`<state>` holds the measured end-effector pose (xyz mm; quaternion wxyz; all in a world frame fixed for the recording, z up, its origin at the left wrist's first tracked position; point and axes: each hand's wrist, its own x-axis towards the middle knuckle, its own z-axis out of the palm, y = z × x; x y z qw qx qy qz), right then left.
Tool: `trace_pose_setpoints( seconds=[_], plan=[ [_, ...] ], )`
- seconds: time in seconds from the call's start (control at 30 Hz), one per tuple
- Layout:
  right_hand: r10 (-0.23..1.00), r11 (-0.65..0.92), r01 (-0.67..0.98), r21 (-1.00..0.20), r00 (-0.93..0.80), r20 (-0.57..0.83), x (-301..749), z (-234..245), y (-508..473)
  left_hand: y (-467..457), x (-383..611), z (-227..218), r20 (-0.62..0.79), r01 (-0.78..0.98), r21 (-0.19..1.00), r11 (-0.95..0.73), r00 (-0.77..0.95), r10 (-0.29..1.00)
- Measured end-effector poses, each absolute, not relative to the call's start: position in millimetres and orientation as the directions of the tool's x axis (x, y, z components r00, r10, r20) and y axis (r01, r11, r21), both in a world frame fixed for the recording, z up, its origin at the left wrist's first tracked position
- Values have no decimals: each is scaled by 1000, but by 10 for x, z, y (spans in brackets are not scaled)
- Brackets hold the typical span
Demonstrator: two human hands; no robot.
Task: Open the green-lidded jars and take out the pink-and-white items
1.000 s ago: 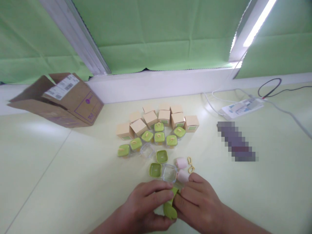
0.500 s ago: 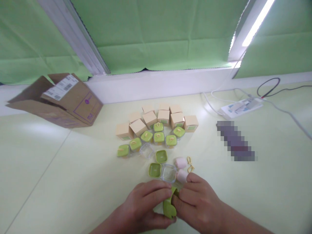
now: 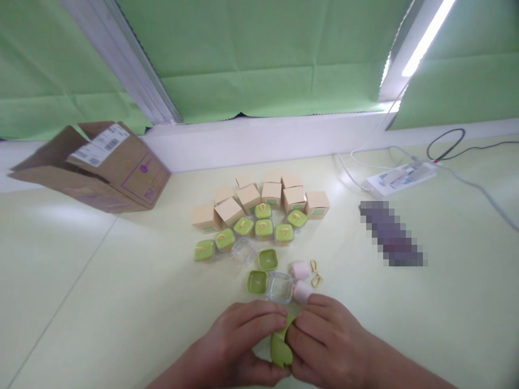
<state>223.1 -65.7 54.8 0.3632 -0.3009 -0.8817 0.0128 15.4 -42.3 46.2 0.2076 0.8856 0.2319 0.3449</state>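
we note: left hand (image 3: pixel 233 336) clamped on the green piece (image 3: pixel 280 350), nearer us than the clear cup (image 3: pixel 280 288); right hand (image 3: pixel 334 336) pinching its other side. we judge the left braces it against the right's pressure.

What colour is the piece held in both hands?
The held piece is yellow-green, seen best in the head view.

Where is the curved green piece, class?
In the head view, the curved green piece is held at bottom centre, between the left hand and right hand.
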Motion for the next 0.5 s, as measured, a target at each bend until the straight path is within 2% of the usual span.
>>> trace_pose_setpoints(
  seconds=[0.3,0.5],
  plan=[
    [579,802,510,-311,-535,616,2207,554,-706,-447,181,484,518,255,553,-793,640,567],
    [604,784,506,-359,-490,629,2247,615,-701,-423,135,496,526,304,519,-799,623,579]
  ],
)
